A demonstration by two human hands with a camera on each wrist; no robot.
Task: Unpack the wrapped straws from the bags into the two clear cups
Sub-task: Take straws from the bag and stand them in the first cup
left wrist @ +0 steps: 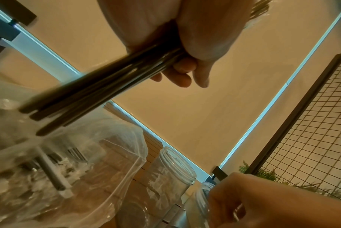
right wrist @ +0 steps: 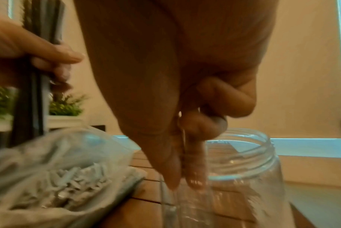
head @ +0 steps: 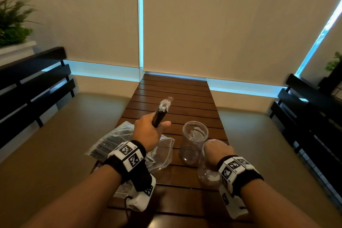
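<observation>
My left hand [head: 150, 131] is raised above the table and grips a bundle of dark wrapped straws [head: 160, 113] that points up and away; their white wrapper ends [head: 165, 105] stick out on top. The left wrist view shows the straws [left wrist: 91, 95] passing through my curled fingers [left wrist: 182, 74]. Two clear cups stand on the wooden table [head: 175, 89]: the far cup [head: 194, 140] stands free, and my right hand [head: 218, 152] pinches the rim of the near cup [head: 207, 174]. In the right wrist view my thumb and fingers [right wrist: 195, 172] clamp that cup's wall [right wrist: 165, 206], with the far cup [right wrist: 251, 155] behind. Both cups look empty.
Clear plastic bags with more wrapped straws [head: 109, 140] lie at the table's left, under my left wrist, one flattened bag [head: 162, 153] beside the far cup. Dark slatted benches [head: 33, 87] flank both sides. A potted plant [head: 13, 24] sits at the far left, a wire grid [left wrist: 302, 138] to the right.
</observation>
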